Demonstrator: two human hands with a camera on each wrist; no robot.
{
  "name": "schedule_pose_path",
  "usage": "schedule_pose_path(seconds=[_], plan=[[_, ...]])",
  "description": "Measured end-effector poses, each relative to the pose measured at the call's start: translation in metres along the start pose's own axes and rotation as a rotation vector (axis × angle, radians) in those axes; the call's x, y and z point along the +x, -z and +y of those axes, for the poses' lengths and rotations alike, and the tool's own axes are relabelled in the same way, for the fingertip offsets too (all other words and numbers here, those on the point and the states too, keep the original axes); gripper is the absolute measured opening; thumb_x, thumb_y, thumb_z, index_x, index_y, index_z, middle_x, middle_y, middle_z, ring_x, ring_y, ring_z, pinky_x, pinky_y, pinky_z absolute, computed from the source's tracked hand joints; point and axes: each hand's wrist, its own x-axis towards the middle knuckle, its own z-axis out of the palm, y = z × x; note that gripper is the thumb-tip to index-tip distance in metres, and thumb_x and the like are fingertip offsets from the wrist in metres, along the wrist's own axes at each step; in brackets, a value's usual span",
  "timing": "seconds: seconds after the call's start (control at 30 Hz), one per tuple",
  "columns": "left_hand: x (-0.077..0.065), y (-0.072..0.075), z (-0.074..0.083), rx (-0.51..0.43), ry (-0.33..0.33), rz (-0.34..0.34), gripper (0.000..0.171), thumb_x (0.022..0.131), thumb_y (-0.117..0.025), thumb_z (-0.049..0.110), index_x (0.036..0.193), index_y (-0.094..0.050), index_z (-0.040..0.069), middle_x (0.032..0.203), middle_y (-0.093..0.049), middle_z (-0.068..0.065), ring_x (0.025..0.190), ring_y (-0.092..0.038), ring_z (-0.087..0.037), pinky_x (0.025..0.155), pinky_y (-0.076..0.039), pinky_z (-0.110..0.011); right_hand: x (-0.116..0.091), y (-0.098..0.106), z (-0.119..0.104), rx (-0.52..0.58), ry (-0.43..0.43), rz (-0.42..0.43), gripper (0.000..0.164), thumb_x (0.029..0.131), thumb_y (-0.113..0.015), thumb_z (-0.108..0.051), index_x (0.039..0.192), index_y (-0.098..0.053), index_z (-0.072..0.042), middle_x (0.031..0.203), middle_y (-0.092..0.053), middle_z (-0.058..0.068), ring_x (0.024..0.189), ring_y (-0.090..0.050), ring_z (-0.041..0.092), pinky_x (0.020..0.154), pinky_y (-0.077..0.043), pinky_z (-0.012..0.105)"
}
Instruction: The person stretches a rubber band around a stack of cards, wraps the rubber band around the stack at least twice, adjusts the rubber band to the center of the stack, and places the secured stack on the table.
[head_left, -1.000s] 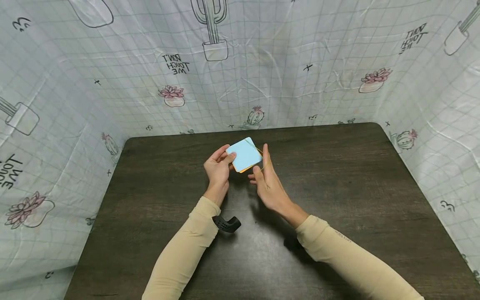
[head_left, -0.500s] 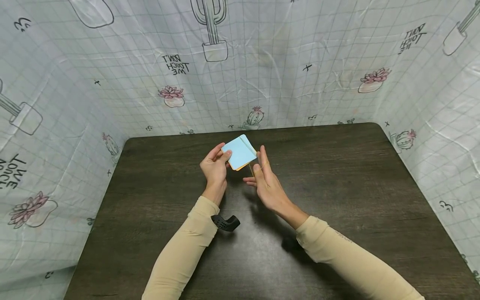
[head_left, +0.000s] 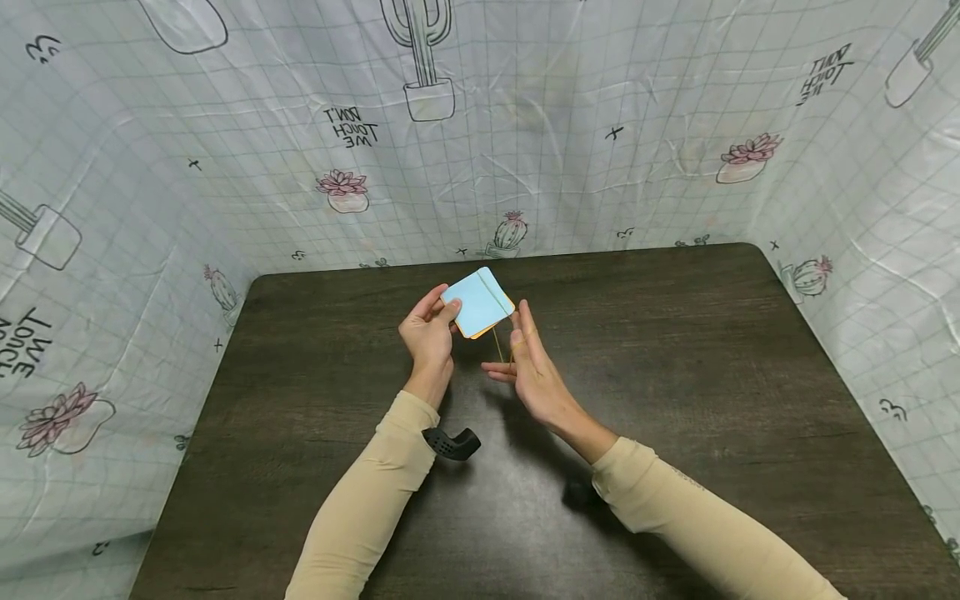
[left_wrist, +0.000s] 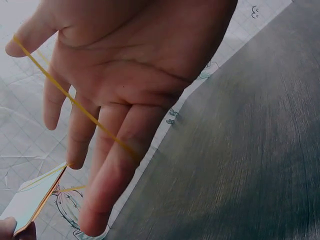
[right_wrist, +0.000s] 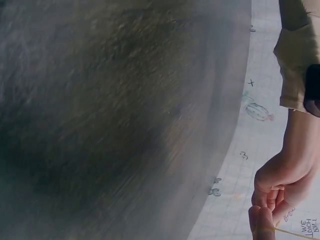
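Between thumb and fingers, my left hand (head_left: 429, 340) pinches a thin stack of square cards (head_left: 476, 307), held up over the table. Its top card is light blue with rounded corners, and orange shows along its lower edge. A yellow rubber band (left_wrist: 85, 111) crosses the stack near its right side. From there it runs to my right hand (head_left: 536, 375), where it is stretched between the thumb and the spread, straight fingers. That palm fills much of the left wrist view. In the right wrist view the band runs off a fingertip (right_wrist: 262, 220) at the bottom edge.
A dark wood-grain table (head_left: 315, 400) lies beneath both hands. White grid-patterned curtain (head_left: 555, 167) with cactus drawings surrounds its back and sides. A black strap device (head_left: 452, 446) sits on the left wrist over the beige sleeve (head_left: 375, 492).
The card stack has shifted slightly left and up in the head view. My right hand's lower fingers have spread downward, pulling the band below the stack, while its strand across the top card now lies straighter.
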Motion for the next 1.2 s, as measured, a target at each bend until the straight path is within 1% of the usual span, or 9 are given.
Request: schedule_pose_path(seconds=[0.2,0.33,0.47,0.53,0.63,0.77,1.0,1.13,1.2], plan=[[0.001,0.001,-0.002,-0.017,0.006,0.007,0.028,0.086,-0.077,-0.006,0.112,-0.078,0.006,0.088,-0.064,-0.005,0.074,-0.065,-0.017,0.057,-0.053,-0.026,-0.002,-0.003,-0.003,0.107,-0.042,-0.023,0.061,0.111,-0.019,-0.045,0.161,0.012,-0.029,0.168,0.004,0.004,0.113,-0.063,0.045,0.097,-0.052,0.045],[0.001,0.002,-0.002,-0.015,0.003,0.009,0.028,0.086,-0.077,-0.005,0.112,-0.078,0.006,0.087,-0.063,-0.004,0.072,-0.064,-0.015,0.056,-0.052,-0.025,-0.003,-0.004,-0.004,0.146,-0.075,-0.042,0.061,0.11,-0.018,-0.047,0.16,0.012,-0.03,0.168,0.002,0.002,0.113,-0.063,0.044,0.097,-0.052,0.045],[0.002,0.004,-0.001,-0.008,0.005,-0.014,0.029,0.086,-0.077,-0.005,0.112,-0.078,0.006,0.086,-0.063,-0.003,0.07,-0.063,-0.014,0.054,-0.05,-0.023,-0.003,-0.002,-0.003,0.196,-0.106,-0.056,0.062,0.109,-0.017,-0.049,0.162,0.009,-0.027,0.168,-0.001,0.004,0.116,-0.059,0.05,0.098,-0.051,0.047],[0.003,0.005,-0.001,-0.002,0.008,-0.033,0.029,0.085,-0.078,-0.005,0.112,-0.077,0.005,0.086,-0.062,-0.002,0.068,-0.062,-0.013,0.054,-0.05,-0.022,-0.002,0.002,-0.003,0.228,-0.126,-0.057,0.065,0.108,-0.017,-0.052,0.163,0.004,-0.022,0.167,-0.005,0.007,0.118,-0.055,0.053,0.098,-0.051,0.047],[0.004,0.008,-0.001,0.008,0.011,-0.056,0.03,0.084,-0.078,-0.005,0.112,-0.077,0.004,0.085,-0.061,-0.001,0.066,-0.062,-0.011,0.053,-0.05,-0.022,0.001,0.009,-0.002,0.273,-0.169,-0.055,0.074,0.106,-0.02,-0.059,0.163,-0.005,-0.015,0.166,-0.012,0.011,0.12,-0.054,0.053,0.098,-0.051,0.047],[0.006,0.012,0.0,0.01,0.023,-0.076,0.03,0.084,-0.078,-0.006,0.113,-0.077,0.004,0.085,-0.061,-0.001,0.065,-0.063,-0.011,0.054,-0.051,-0.023,0.005,0.018,0.0,0.315,-0.212,-0.08,0.084,0.101,-0.023,-0.067,0.163,-0.01,-0.012,0.165,-0.016,0.014,0.122,-0.054,0.049,0.099,-0.051,0.045],[0.007,0.015,0.002,0.024,0.029,-0.071,0.031,0.085,-0.078,-0.004,0.114,-0.077,0.006,0.088,-0.061,-0.001,0.067,-0.064,-0.011,0.06,-0.051,-0.03,0.008,0.023,0.002,0.404,-0.23,-0.104,0.087,0.1,-0.026,-0.068,0.163,-0.004,-0.011,0.165,-0.016,0.014,0.125,-0.053,0.048,0.102,-0.048,0.046],[0.007,0.016,0.004,0.006,0.037,-0.079,0.031,0.085,-0.078,-0.004,0.114,-0.077,0.006,0.087,-0.061,-0.001,0.066,-0.064,-0.011,0.057,-0.052,-0.027,0.01,0.026,0.002,0.431,-0.243,-0.124,0.086,0.101,-0.024,-0.067,0.163,-0.002,-0.011,0.165,-0.016,0.014,0.127,-0.051,0.048,0.103,-0.047,0.046],[0.007,0.017,0.004,-0.001,0.035,-0.093,0.031,0.085,-0.078,-0.005,0.114,-0.077,0.005,0.086,-0.061,-0.001,0.064,-0.065,-0.011,0.056,-0.052,-0.027,0.011,0.028,0.002,0.444,-0.252,-0.128,0.087,0.101,-0.025,-0.068,0.162,-0.005,-0.01,0.165,-0.018,0.014,0.128,-0.05,0.047,0.104,-0.047,0.046]])
